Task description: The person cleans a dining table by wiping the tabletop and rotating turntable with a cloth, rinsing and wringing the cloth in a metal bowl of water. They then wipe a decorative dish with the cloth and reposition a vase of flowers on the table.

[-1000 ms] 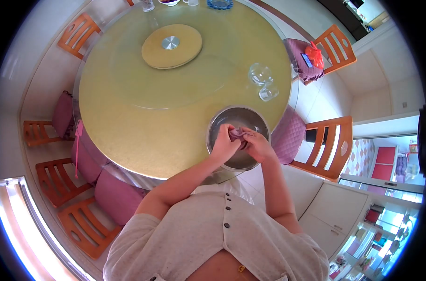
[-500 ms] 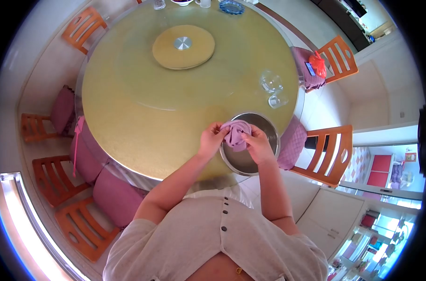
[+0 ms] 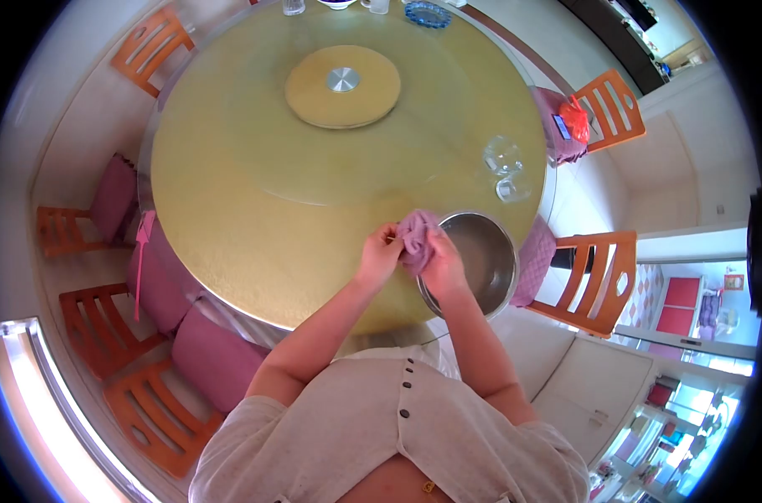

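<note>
A crumpled purple cloth [image 3: 416,241] is held between my two hands, above the near part of the round table and at the left rim of a metal basin [image 3: 491,261]. My left hand [image 3: 382,253] pinches the cloth's left edge with closed fingers. On the other side, my right hand [image 3: 442,261] is wrapped round the cloth's right part and covers a bit of the basin's left rim. The inside of the basin looks grey, and its contents cannot be made out.
Clear glassware [image 3: 503,156] stands on the yellow table [image 3: 230,184] beyond the basin. A round turntable [image 3: 314,88] and a blue glass dish [image 3: 428,14] are farther back. Wooden chairs [image 3: 594,281] surround the table. A red bag [image 3: 574,120] lies on one seat.
The cloth has come out from over the basin to its left side and is more unfolded than at first. Both hands moved with it, and the view has shifted a little.
</note>
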